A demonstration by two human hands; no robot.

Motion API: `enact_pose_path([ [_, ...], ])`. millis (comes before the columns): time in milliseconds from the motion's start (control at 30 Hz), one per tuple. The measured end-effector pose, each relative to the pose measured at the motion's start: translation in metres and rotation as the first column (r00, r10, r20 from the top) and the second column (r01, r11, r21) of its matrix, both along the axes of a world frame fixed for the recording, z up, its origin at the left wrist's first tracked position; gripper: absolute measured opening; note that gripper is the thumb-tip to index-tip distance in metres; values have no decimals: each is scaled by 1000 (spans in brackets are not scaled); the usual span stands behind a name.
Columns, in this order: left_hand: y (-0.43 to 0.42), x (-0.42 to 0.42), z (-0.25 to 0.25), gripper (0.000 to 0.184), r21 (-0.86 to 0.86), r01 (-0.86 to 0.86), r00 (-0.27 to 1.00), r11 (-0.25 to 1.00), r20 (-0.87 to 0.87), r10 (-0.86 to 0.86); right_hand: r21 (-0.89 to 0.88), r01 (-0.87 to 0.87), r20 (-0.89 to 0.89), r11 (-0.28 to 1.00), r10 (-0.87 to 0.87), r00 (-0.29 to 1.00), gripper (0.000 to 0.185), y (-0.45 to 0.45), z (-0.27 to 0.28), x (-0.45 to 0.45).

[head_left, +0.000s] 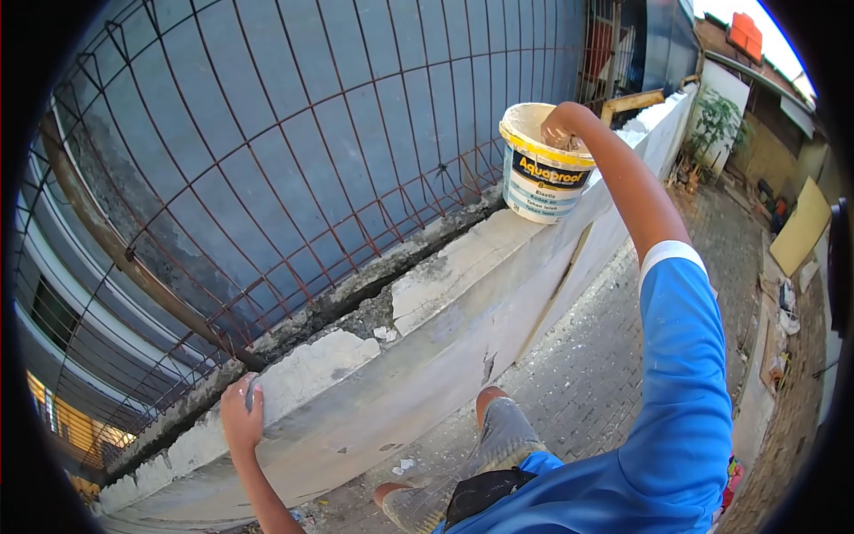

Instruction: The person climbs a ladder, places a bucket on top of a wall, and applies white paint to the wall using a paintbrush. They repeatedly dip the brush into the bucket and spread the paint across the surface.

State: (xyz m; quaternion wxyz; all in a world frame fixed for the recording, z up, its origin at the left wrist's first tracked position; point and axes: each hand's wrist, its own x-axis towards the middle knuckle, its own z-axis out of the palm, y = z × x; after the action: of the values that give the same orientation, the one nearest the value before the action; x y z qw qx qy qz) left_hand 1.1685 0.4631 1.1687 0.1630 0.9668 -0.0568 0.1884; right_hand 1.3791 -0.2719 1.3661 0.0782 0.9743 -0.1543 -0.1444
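Rusty bar grid (294, 116) closes off the wall's far side; bucket (544, 173) blocks the wall top (463, 267) farther along. Between hands: open run (chipped, with loose crumbs (385, 334)). Near side open above paving.

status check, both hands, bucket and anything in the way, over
Right hand reaching inside bucket. Bucket standing on wall top. Left hand at wall edge, grip unclear. Loose chips on wall between hands.
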Motion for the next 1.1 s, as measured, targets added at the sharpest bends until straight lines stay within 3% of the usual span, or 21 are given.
enact_pose_path([
  [33, 0, 0, 0, 33, -1, -10, 1000, 1000, -4, 10, -9, -57, -71, 998, 56, 996, 52, 3, 4, -2],
  [133, -1, -2, 1, 33, -2, -2, 1000, 1000, 23, 2, 236, 62, -104, 970, -38, 994, 43, -13, 0, 6],
  [233, 0, -1, 0, 32, -17, 3, 1000, 1000, 17, -2, 338, 108, -16, 935, -109, 994, 34, -27, -7, 15],
  [400, 3, -1, -3, 32, -8, -4, 1000, 1000, 26, 4, 513, 178, -86, 840, -155, 984, 37, -30, 12, 4],
  [533, 2, -1, -3, 32, 2, 10, 999, 1000, 49, -10, 514, 145, 56, 846, -201, 978, 40, -16, 35, -27],
  [567, 2, -1, -3, 32, 2, 17, 999, 1000, 51, -17, 547, 154, 19, 823, -196, 981, 37, -15, 42, -33],
  [700, 1, -2, -2, 32, -2, 22, 999, 1000, 46, -22, 696, 144, 8, 704, -207, 978, 35, -22, 63, -58],
  [933, 3, -2, -3, 31, -2, 16, 998, 1000, 55, -16, 852, -39, 229, 522, -305, 924, 38, -55, 59, -85],
  [967, 3, -2, -3, 32, -2, 20, 998, 1000, 51, -20, 909, -32, 173, 417, -307, 936, 37, -57, 62, -93],
  [1100, 3, -2, -3, 32, -5, 26, 998, 1000, 55, -26, 969, -73, 164, 236, -391, 906, 35, -52, 61, -107],
])
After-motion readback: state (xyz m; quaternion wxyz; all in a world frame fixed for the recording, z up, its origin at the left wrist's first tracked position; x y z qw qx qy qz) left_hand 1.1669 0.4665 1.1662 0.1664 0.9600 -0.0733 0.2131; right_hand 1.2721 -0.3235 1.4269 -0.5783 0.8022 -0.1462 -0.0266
